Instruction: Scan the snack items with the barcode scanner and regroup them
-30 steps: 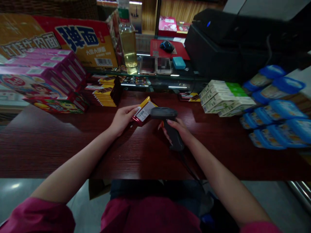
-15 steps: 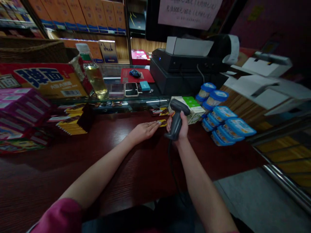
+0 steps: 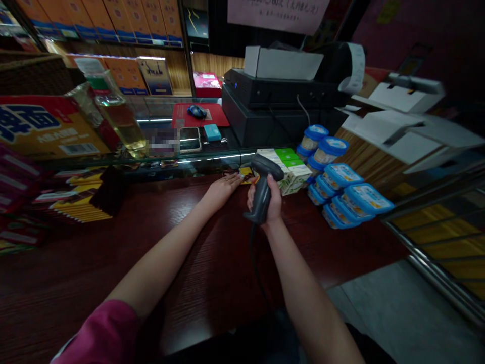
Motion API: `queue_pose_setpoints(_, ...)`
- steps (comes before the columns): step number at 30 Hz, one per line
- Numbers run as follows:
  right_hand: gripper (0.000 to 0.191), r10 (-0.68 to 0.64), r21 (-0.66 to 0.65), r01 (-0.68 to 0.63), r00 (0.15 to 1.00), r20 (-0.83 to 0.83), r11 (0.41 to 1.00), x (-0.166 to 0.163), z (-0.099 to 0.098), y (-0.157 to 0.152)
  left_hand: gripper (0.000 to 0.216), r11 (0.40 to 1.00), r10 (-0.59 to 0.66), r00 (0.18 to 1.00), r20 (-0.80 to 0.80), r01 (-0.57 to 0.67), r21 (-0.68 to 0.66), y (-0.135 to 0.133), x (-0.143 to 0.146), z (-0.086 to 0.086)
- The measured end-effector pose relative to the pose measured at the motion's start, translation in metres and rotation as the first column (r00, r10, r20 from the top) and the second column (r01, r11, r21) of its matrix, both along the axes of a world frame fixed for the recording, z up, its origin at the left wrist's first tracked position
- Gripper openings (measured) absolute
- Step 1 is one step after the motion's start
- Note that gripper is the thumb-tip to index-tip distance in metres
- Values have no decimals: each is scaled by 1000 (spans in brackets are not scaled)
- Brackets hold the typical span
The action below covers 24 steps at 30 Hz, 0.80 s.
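My right hand (image 3: 270, 202) is wrapped round the handle of a dark barcode scanner (image 3: 263, 188), held upright above the dark red wooden counter (image 3: 212, 263); its cable runs down toward me. My left hand (image 3: 220, 189) lies stretched forward on the counter, fingers flat and together, their tips resting on a small yellow and brown packet (image 3: 247, 175) at the foot of the glass shelf. The packet is partly hidden behind the scanner.
White and green boxes (image 3: 290, 164) and blue-lidded tubs (image 3: 343, 189) stand right of the scanner. Yellow packets (image 3: 81, 199) are stacked at left. A bottle of oil (image 3: 117, 119), a phone (image 3: 189, 139), a black register (image 3: 273, 101) and a receipt printer are behind the glass shelf.
A second ago my left hand held the packet in front of the scanner near me. It has since carried it forward and laid it down by the shelf; the scanner was raised upright.
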State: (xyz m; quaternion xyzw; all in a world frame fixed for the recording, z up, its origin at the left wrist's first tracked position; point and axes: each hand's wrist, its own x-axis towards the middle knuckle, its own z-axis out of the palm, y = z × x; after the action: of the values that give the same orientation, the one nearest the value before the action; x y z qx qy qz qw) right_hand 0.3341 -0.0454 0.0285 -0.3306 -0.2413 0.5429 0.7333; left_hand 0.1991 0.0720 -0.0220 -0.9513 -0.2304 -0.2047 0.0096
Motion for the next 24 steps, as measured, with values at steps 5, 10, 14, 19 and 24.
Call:
queue_pose_setpoints(5, 47, -1, -31, 3, 998, 59, 1000, -1, 0, 2, 48, 998, 55, 998, 37, -54, -45, 8, 11, 0)
queue_pose_setpoints(10, 47, 3, -46, 1, 996, 93, 999, -1, -2, 3, 49, 997, 74, 995, 69, -72, -33, 10, 11, 0)
queue_pose_setpoints(14, 47, 24, -19, -23, 997, 76, 1000, 0, -5, 4, 48, 999, 37, 994, 98, -39, 17, 0, 4, 4)
queue_pose_setpoints(19, 49, 129, -24, -128, 989, 75, 992, -4, -6, 3, 36, 991, -45, 994, 97, 32, 132, -24, -27, 7)
queue_pose_setpoints(24, 49, 322, -80, -313, 937, 136, 946, -24, -10, -3, 31, 986, -13, 991, 132, -9, 165, -52, -110, 11)
